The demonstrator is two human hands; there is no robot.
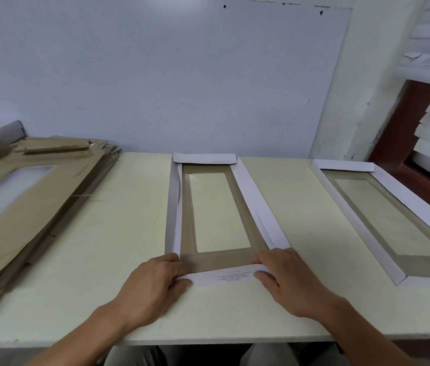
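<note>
The left hand (155,283) and right hand (290,281) work over the pale table (129,220) (brown cardboard stack (36,186) at left). At its middle lies the windowed frame (219,260). Curled fingers of both hands pinch the corners of its near printed flap (229,277).

Head view, looking down, table (129,260) close

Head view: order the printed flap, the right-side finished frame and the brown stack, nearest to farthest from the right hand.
1. Printed flap, pinched by the right hand.
2. Finished frame, to its right.
3. Brown stack, far left.
</note>
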